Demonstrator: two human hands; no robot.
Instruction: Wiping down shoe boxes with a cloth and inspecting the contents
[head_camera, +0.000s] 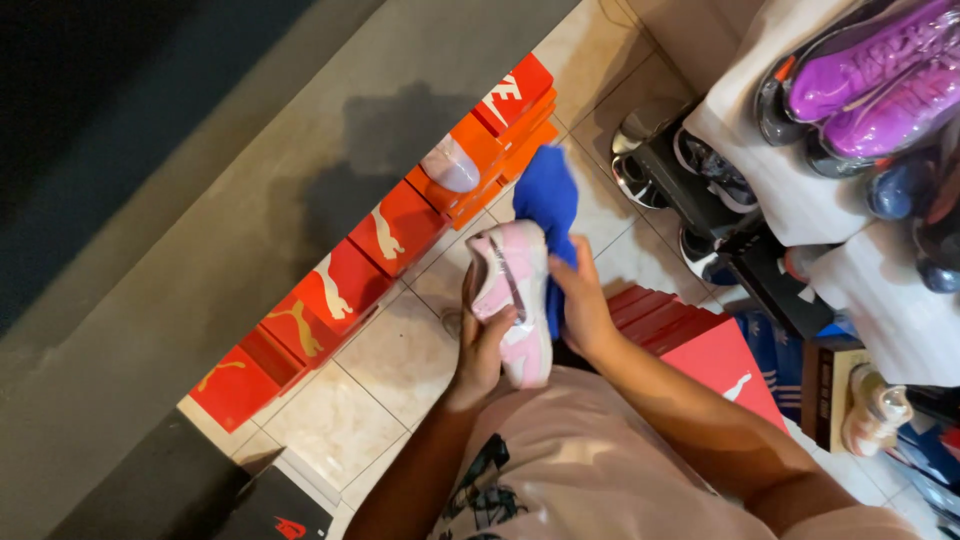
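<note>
in the head view, the left hand (482, 350) wraps the pink sneaker (515, 290) at its side above the floor tiles (400, 350), the right hand (580, 300) pressing a soft blue cloth (545, 200) on it; the shoe looks light, fairly stiff, best gripped midfoot.

A grey wall (200, 200) meets a floor of pale glossy tiles (400, 360). Red and orange shoeboxes (340, 290) line its foot. On the right, white-draped shelves (790, 190) carry purple shoes (880, 70) above black sneakers (700, 160).
</note>
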